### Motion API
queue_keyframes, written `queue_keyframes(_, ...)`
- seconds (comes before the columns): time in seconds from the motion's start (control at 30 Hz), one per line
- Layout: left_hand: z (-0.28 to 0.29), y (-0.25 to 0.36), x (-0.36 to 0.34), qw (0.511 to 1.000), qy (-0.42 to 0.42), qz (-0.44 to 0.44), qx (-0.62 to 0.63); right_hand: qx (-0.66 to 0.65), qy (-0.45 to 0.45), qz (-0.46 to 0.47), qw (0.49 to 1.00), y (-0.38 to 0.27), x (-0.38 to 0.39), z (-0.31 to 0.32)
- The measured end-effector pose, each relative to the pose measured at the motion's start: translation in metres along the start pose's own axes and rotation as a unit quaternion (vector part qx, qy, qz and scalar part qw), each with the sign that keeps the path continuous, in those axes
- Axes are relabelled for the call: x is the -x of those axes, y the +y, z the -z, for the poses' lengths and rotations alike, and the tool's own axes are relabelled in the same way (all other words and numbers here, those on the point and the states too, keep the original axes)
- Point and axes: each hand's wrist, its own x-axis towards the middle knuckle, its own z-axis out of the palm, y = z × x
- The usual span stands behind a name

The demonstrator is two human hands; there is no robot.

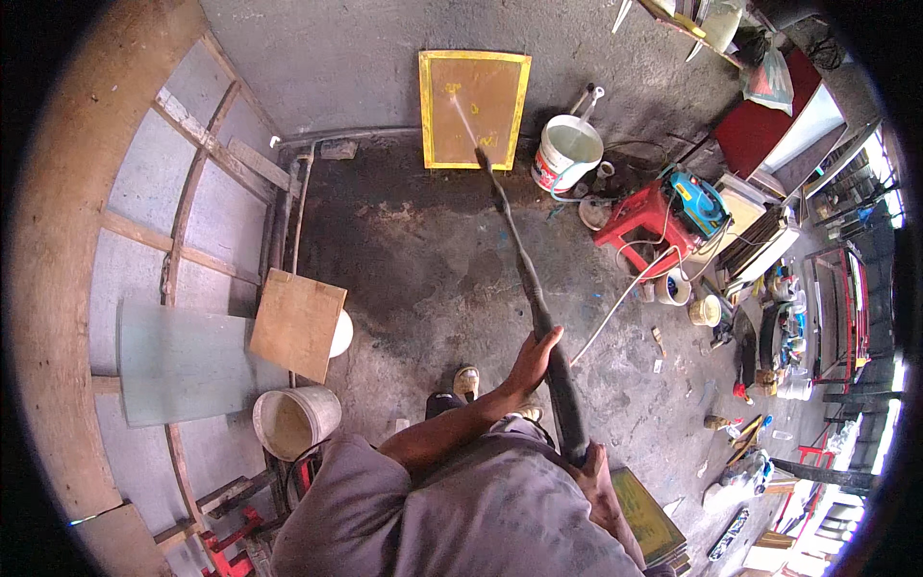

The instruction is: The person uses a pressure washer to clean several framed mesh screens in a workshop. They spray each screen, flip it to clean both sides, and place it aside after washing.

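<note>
Nearest the camera is the person's grey shirt (481,500), covering chest and left shoulder at the bottom of the view. Ahead, a long dark spray lance (525,264) sends a pale jet onto a yellow-framed screen (495,104), which stands at the far edge of the floor (413,279), propped against the wall (346,67), just left of a white bucket (553,170). Doing this well probably calls for slow, overlapping sweeps at an even distance, the front hand steering, the rear bracing. The left hand (535,365) leads, elbow bent outward, fingers wrapped around the lance's thick section; the right hand (598,486), low beside the body, has its fingers closed around the rear end. Their undersides are hidden, so any trigger press cannot be told.
</note>
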Motion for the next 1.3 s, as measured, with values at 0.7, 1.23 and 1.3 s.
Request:
queue_keyframes(0.7, 0.004, 0.0, 0.001, 1.0, 0.007, 0.018, -0.007, -0.003, -0.043, 0.043, 0.998, 0.006, -0.011, 0.003)
queue_keyframes(1.23, -0.074, -0.012, -0.137, 0.984, -0.045, 0.039, -0.168, -0.066, 0.012, -0.005, 0.998, 0.041, -0.099, 0.064)
queue_keyframes(1.3, -0.081, -0.005, -0.158, 0.985, 0.006, 0.084, -0.15, -0.023, 0.041, -0.031, 0.998, 0.041, -0.122, 0.079)
